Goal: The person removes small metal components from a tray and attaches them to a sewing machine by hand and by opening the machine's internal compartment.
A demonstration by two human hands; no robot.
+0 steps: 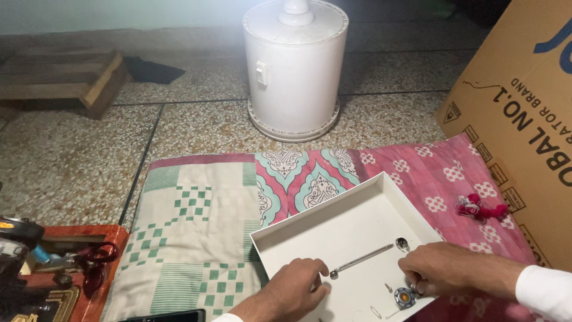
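Hands both down inside the white tray (310, 223), which sits tilted on the patterned cloth (196, 226) in front of us.

Left hand (295, 292): fingers curled loosely, index fingertip touching or just beside the near end of the thin metal rod (363, 259). We can't tell if it's actually pinching the rod; it looks like a light touch, nothing enclosed in the palm.

Right hand (444, 268): fingers bent down and close together at the tray's right side, tips at a small metal piece just above the round blue part (404, 296) with the orange centre. Whether anything is gripped there is hidden by the fingers, can't tell. White sleeve at the wrist.

Rod lies diagonally on the tray floor, between our two hands, far end pointing at a small round dark metal piece (402, 243) near the tray's right wall. A few tiny metal bits lie loose on the tray floor near the blue part, too small to identify.

Around us: white cylindrical appliance (295, 65) standing on the speckled floor beyond the cloth; cardboard box (524, 119) leaning in at right; pink and red tassel (479, 209) on the cloth beside the box; wooden pallet (59, 77) far left; red-handled scissors (95, 262) among clutter on a red mat at lower left.
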